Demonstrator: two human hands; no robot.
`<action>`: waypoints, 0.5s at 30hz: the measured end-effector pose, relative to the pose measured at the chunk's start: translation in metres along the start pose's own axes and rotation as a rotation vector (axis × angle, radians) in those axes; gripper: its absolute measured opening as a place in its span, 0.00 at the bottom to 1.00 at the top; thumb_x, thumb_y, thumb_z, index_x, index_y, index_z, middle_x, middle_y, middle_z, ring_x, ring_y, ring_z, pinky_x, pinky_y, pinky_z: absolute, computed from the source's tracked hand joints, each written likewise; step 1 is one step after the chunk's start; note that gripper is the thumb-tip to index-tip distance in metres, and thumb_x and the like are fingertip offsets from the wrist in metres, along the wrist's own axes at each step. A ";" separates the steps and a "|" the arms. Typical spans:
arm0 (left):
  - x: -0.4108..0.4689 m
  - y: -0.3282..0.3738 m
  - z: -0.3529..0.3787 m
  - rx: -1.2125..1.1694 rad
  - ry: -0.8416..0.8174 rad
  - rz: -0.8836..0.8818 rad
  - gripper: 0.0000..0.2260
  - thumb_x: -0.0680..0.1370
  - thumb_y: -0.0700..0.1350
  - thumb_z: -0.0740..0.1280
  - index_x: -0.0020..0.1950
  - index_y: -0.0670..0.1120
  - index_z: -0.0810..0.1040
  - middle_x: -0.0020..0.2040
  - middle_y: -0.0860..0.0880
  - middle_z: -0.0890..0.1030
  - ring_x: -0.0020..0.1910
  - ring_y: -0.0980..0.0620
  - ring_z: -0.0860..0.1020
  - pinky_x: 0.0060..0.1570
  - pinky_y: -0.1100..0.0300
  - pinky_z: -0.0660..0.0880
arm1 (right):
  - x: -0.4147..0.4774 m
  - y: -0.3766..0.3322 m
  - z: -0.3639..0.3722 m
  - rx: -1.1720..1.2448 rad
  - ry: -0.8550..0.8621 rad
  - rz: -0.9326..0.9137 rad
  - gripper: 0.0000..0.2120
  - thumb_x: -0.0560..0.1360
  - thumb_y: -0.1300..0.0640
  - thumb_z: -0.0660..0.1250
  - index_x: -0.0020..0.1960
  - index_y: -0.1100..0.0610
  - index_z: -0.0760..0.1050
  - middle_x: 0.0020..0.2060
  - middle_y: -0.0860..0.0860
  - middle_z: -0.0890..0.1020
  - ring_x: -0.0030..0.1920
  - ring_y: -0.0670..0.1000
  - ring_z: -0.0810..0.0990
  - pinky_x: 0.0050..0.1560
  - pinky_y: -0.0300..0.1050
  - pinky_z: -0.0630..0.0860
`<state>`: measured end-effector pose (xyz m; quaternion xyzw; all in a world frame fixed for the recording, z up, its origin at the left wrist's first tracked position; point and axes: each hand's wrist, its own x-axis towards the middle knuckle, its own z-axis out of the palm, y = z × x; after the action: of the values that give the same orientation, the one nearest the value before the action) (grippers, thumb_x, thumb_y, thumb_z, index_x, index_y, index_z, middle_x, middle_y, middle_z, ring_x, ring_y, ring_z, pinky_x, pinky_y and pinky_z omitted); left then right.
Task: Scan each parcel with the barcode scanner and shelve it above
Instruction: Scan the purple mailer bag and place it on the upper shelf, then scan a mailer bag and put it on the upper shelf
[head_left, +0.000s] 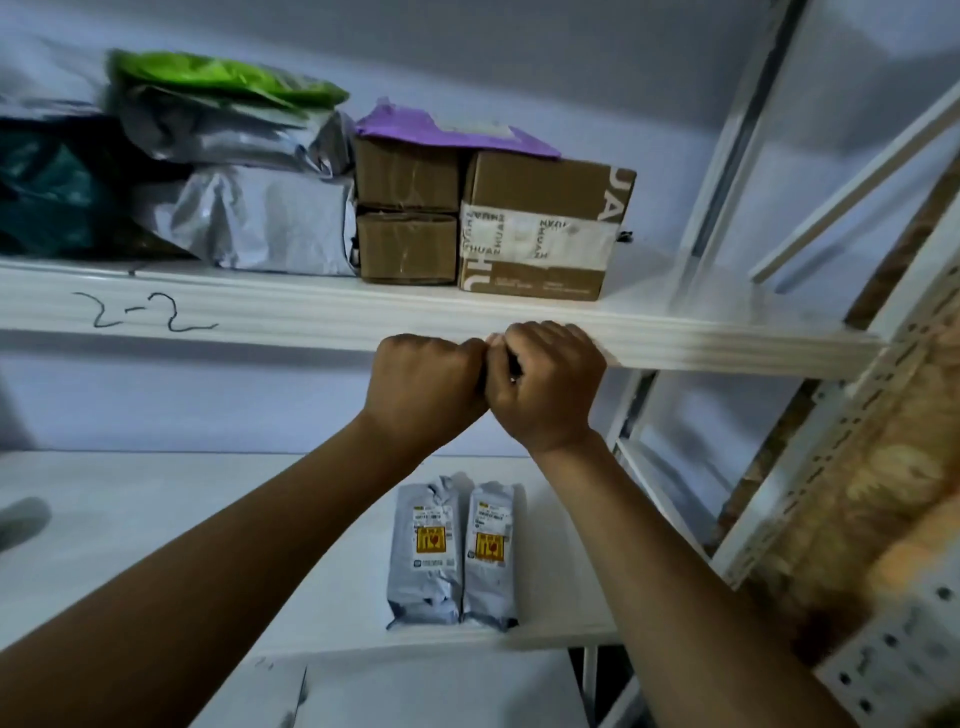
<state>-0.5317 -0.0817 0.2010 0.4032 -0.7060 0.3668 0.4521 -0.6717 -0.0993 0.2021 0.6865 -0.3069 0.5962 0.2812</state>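
Forearms (218, 561) raised from below; left hand (423, 384) and right hand (545, 387) fisted, knuckles touching, at front lip of upper shelf (260, 312). Right fingers (540, 340) curled on small dark item (513, 370), unidentifiable; contents of left fist impossible to tell. Grey parcels (428, 551) side by side on lower shelf (156, 519), well below fingers, untouched. Cardboard boxes (540, 228) on upper shelf behind hands.

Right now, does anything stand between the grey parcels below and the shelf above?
Only the hands: left hand and right hand, curled together, sit at the front edge of the upper shelf, above the grey parcels. Bare shelf shows right of the taped box.
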 end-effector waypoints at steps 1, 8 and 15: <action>-0.011 -0.001 0.004 -0.019 -0.020 0.024 0.17 0.76 0.44 0.61 0.26 0.49 0.67 0.19 0.48 0.67 0.16 0.47 0.62 0.31 0.64 0.55 | -0.012 0.001 0.000 -0.005 -0.019 -0.033 0.17 0.74 0.63 0.66 0.29 0.56 0.65 0.24 0.53 0.69 0.27 0.56 0.65 0.34 0.46 0.57; -0.101 -0.010 0.053 -0.084 -0.405 -0.273 0.22 0.80 0.51 0.58 0.27 0.48 0.64 0.21 0.52 0.63 0.20 0.47 0.64 0.32 0.62 0.61 | -0.092 0.007 0.028 0.020 -0.447 0.065 0.16 0.75 0.58 0.66 0.28 0.55 0.70 0.24 0.51 0.75 0.26 0.52 0.71 0.30 0.41 0.62; -0.195 -0.037 0.103 -0.277 -1.123 -1.091 0.12 0.79 0.51 0.70 0.48 0.41 0.82 0.49 0.41 0.85 0.49 0.40 0.84 0.50 0.52 0.81 | -0.181 0.022 0.059 0.111 -1.255 0.967 0.09 0.78 0.54 0.61 0.40 0.51 0.75 0.39 0.51 0.81 0.45 0.55 0.81 0.46 0.46 0.77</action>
<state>-0.4821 -0.1411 -0.0089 0.7569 -0.5704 -0.2559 0.1906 -0.6684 -0.1421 0.0151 0.6978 -0.6421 0.1684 -0.2691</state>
